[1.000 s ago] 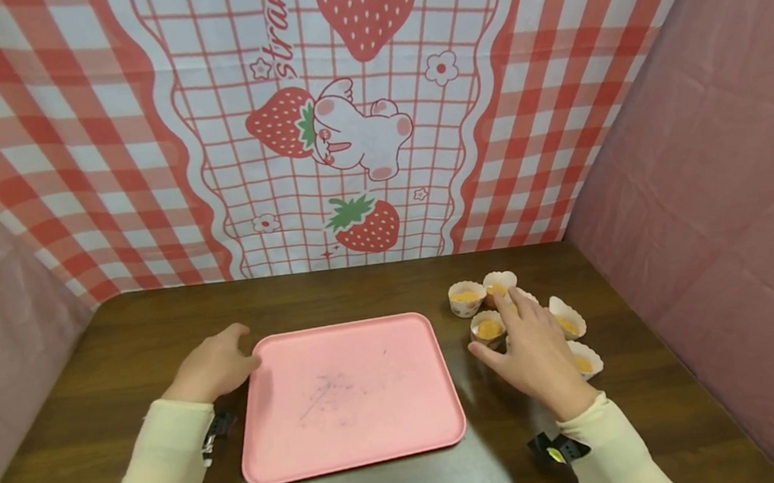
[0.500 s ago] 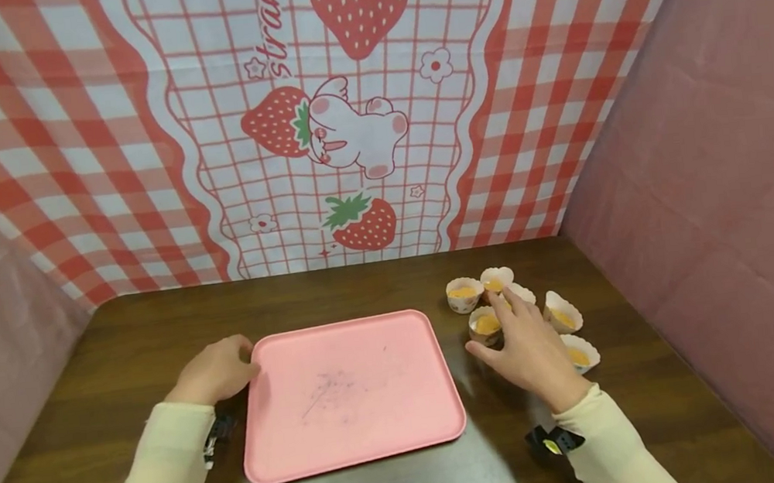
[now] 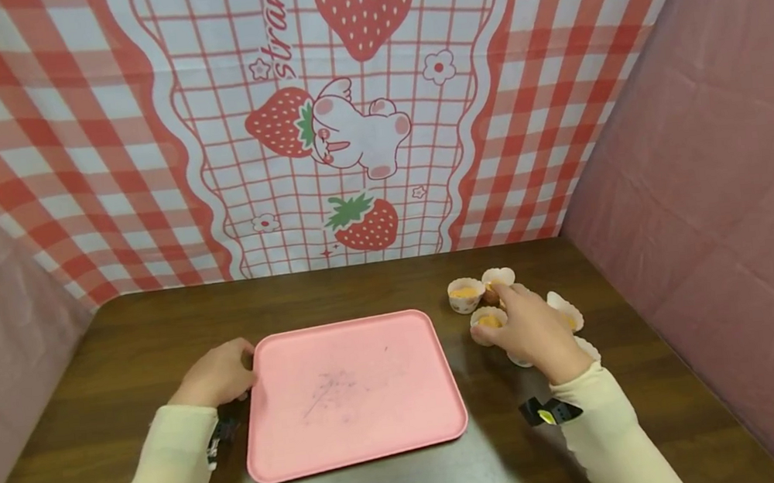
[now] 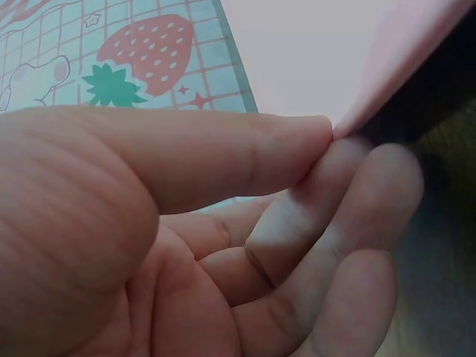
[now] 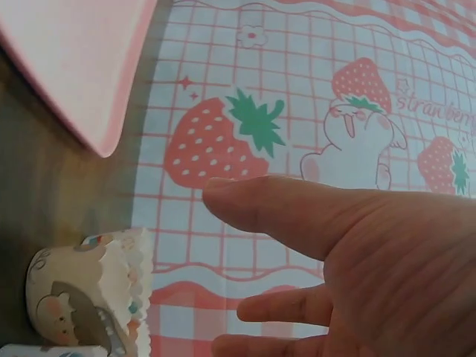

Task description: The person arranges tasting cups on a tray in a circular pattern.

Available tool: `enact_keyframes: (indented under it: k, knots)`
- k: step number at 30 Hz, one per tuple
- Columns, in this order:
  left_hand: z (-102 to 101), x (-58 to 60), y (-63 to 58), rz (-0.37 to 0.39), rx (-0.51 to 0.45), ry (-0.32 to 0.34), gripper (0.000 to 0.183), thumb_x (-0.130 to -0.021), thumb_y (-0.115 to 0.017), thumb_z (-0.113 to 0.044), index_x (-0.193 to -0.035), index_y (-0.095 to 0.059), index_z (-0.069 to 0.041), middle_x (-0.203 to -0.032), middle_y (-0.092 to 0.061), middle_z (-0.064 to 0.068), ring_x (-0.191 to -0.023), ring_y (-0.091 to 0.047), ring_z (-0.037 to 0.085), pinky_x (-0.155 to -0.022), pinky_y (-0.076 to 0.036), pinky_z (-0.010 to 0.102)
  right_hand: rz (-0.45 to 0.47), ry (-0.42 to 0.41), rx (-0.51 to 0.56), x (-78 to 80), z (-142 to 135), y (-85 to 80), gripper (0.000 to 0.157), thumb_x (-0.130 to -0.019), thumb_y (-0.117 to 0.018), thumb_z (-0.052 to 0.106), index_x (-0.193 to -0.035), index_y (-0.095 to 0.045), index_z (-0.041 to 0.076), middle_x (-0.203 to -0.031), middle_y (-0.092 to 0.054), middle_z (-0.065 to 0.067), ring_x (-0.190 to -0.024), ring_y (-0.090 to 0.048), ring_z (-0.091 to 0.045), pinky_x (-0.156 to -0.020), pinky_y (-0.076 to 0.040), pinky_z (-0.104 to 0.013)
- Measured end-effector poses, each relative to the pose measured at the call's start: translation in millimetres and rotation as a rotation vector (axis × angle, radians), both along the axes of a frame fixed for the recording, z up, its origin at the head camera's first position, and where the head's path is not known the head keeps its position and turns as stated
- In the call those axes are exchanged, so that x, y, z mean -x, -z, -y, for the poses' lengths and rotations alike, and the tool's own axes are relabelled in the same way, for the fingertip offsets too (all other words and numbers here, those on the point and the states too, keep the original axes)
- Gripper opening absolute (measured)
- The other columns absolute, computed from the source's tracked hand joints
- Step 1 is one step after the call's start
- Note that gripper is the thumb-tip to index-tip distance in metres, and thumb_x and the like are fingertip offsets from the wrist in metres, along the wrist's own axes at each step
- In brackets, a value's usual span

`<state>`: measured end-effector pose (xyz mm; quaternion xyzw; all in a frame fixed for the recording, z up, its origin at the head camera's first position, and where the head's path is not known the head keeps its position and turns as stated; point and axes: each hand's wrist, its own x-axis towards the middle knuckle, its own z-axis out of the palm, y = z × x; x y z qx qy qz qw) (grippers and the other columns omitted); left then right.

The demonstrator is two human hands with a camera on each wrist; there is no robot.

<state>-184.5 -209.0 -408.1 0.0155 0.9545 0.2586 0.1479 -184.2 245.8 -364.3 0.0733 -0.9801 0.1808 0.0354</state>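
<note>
At the left side of the pink tray [image 3: 387, 385], my left hand [image 3: 218, 373] pinches the rim; the left wrist view has thumb and index fingertips meeting at the tray's edge [image 4: 353, 123]. My right hand [image 3: 539, 339] hangs over a group of small paper baking cups with yellow-orange filling. Its thumb overlaps the nearest cup [image 3: 491, 318] in the head view. In the right wrist view, thumb and fingers stand well apart with nothing between them, and a printed scallop-edged cup [image 5: 63, 305] shows below and left of the thumb. Some cups are partly hidden under the right hand.
More filled cups stand around the right hand: one back left [image 3: 464, 296], one behind [image 3: 498, 276], one on the right [image 3: 554, 301]. Behind the brown wooden table [image 3: 336, 293] rises a strawberry-print checked cloth [image 3: 378, 149]. Pink cloth [image 3: 718, 186] borders both sides.
The left hand's fingers have closed onto the tray's left rim. The right hand stays over the cups, its fingers drawn in and its thumb lowered toward the nearest cup.
</note>
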Motion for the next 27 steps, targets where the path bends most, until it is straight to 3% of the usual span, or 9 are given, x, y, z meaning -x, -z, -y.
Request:
enact_keyframes:
  k: [8,16,27]
  knots:
    - [6.0,-1.8,4.4,0.021,-0.055,0.000,0.046,-0.089,-0.068,-0.010,-0.129,-0.054,0.009,-0.083,-0.065,0.009,-0.069,-0.063,0.021,-0.073,-0.051,0.045,0.001,-0.027,-0.009,5.3,5.8,4.3,0.055,-0.085,-0.078,0.037,-0.130,-0.062,0.010,-0.126,-0.063,-0.019,-0.112,-0.060,-0.038,-0.084,-0.050,-0.055]
    - [8.8,-5.2,4.3,0.019,-0.066,0.011,0.033,-0.089,-0.065,-0.008,-0.118,-0.057,0.005,-0.077,-0.062,0.008,-0.068,-0.060,0.021,-0.071,-0.048,0.042,0.013,-0.042,-0.054,9.7,6.4,13.0,0.066,-0.086,-0.078,0.037,-0.140,-0.058,0.006,-0.135,-0.060,-0.022,-0.119,-0.059,-0.041,-0.087,-0.050,-0.059]
    - [0.6,-0.9,3.1,0.003,-0.053,0.015,0.029,-0.089,-0.062,-0.006,-0.116,-0.057,0.003,-0.080,-0.062,0.008,-0.072,-0.059,0.024,-0.069,-0.047,0.041,0.016,-0.081,-0.104,11.9,4.6,23.5,0.074,-0.084,-0.082,0.032,-0.143,-0.052,-0.001,-0.137,-0.058,-0.028,-0.113,-0.064,-0.042,-0.087,-0.052,-0.060]
